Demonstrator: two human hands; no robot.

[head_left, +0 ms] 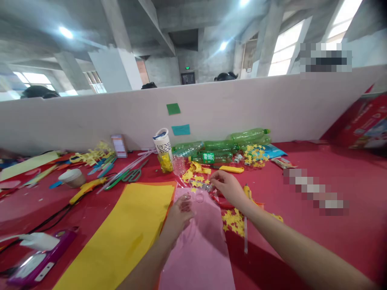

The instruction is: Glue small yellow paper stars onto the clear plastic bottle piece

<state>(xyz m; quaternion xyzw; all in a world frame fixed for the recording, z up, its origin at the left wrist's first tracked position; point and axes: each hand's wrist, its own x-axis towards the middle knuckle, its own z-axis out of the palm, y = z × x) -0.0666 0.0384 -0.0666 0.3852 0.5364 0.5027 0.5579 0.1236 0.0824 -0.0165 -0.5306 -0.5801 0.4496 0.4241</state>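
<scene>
My left hand (180, 213) is over the pink sheet (201, 257), its fingers curled against a see-through plastic piece with a round rim (199, 197); its full outline is hard to make out. Farther up and to the right, my right hand (228, 187) has thumb and fingers closed together beside a cluster of yellow paper stars (196, 177). Whatever is between those fingertips is too small to name. More yellow stars (234, 222) lie below my right wrist, near a glue gun partly hidden by the forearm.
Yellow sheets (145, 213) lie left of the pink one. Green plastic bottles (219, 146) and a white cup (162, 143) stand along the partition. Scissors (132, 174), a yellow glue gun (87, 189), a paper cup (71, 177) and a purple power strip (45, 257) occupy the left side.
</scene>
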